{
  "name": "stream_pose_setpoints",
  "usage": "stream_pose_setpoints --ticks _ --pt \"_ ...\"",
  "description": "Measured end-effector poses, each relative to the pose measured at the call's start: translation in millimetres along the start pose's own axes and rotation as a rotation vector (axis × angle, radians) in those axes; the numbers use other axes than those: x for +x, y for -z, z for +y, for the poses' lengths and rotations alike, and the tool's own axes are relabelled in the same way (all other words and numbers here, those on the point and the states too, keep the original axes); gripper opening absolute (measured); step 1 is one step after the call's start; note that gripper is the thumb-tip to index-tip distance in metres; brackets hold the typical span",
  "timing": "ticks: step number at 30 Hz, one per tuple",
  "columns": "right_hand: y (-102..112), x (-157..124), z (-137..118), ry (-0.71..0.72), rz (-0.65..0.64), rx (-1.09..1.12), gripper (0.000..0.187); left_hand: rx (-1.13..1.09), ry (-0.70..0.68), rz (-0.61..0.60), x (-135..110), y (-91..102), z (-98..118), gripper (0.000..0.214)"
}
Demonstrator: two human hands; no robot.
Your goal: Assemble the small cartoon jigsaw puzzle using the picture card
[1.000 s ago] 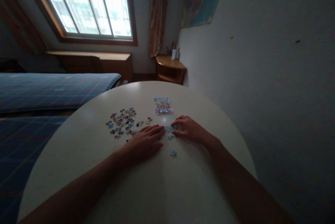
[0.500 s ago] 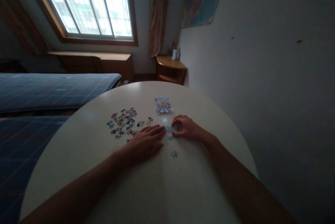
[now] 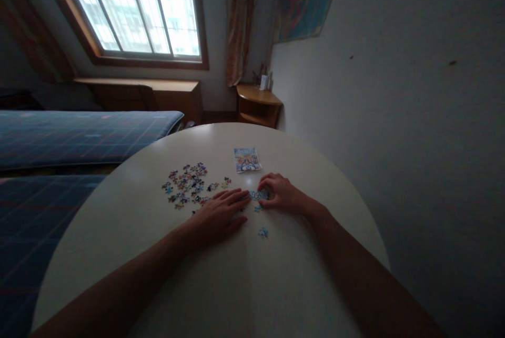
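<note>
My left hand (image 3: 220,213) lies flat on the round white table (image 3: 221,285), fingers stretched out, fingertips touching a small cluster of joined blue puzzle pieces (image 3: 255,195). My right hand (image 3: 281,192) rests at the cluster's right side with fingers curled and pinched on those pieces. Several loose puzzle pieces (image 3: 185,184) are scattered to the left of my left hand. One separate piece (image 3: 262,232) lies nearer to me, between my forearms. A small picture card (image 3: 246,159) lies just beyond my right hand.
A grey wall runs close along the table's right side. Beds with blue checked covers (image 3: 79,135) stand at the left. Beyond are a wooden corner shelf (image 3: 258,101), a window (image 3: 134,6) and a curtain (image 3: 239,17).
Both hands stay almost in place. My right hand's fingers have curled a little tighter over the joined pieces.
</note>
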State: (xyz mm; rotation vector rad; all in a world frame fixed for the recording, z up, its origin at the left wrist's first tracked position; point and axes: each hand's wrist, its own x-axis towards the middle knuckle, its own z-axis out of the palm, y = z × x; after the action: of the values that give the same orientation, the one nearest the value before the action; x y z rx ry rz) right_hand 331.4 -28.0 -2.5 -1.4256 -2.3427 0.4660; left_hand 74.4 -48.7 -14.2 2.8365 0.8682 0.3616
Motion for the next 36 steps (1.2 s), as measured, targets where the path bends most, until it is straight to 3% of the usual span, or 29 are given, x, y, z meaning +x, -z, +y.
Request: stream_pose_setpoints --ticks 11,36 --pt "1.8 0.4 -3.8 0.038 0.007 -0.009 0.031 -0.01 0.004 0.003 0.0 -1.2 -0.2 0.049" --pt "4.2 -0.5 -3.7 0.208 0.046 -0.046 0.012 0.007 0.0 -0.005 -0.4 -0.4 -0.1 0.05"
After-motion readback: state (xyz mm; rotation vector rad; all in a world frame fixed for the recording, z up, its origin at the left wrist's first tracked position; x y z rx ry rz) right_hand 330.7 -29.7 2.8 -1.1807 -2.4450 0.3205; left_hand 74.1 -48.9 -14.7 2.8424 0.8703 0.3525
